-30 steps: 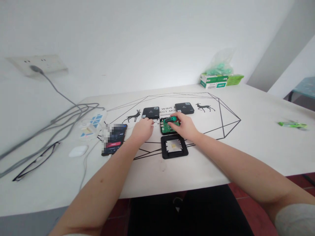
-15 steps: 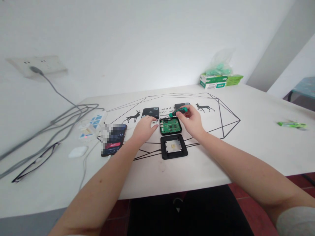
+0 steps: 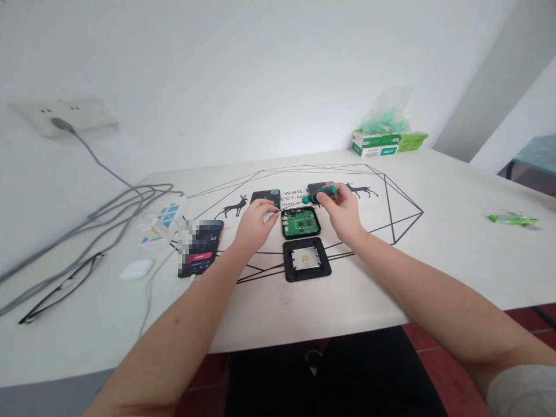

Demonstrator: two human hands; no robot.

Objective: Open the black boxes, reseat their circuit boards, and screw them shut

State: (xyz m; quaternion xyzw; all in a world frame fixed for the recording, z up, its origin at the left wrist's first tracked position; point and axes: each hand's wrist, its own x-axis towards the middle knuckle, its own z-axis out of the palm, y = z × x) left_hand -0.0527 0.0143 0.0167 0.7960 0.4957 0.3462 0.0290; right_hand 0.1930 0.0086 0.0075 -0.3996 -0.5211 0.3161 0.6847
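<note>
A small open black case holding a green circuit board point(image 3: 300, 223) lies at the table's middle. In front of it sits a black square cover point(image 3: 306, 259) with a silvery plate inside. My right hand point(image 3: 341, 211) is closed round a green-handled screwdriver point(image 3: 318, 196), held level just behind the board, its shaft pointing left. My left hand point(image 3: 255, 223) hovers at the board's left edge, fingertips pinched on something too small to make out, near the screwdriver's tip. Two closed black boxes, one point(image 3: 264, 198) behind my left hand and one point(image 3: 317, 187) behind my right, are partly hidden.
A phone point(image 3: 201, 247) lies left of my left hand, with a white earbud case point(image 3: 136, 269), glasses point(image 3: 61, 288), a power strip point(image 3: 163, 223) and grey cables further left. Green-and-white boxes point(image 3: 376, 143) stand at the back right; a green packet point(image 3: 515, 219) lies far right.
My right hand lifted the screwdriver off the board and swung it level, back and to the right. My left hand rose and pinched its fingers near the tip.
</note>
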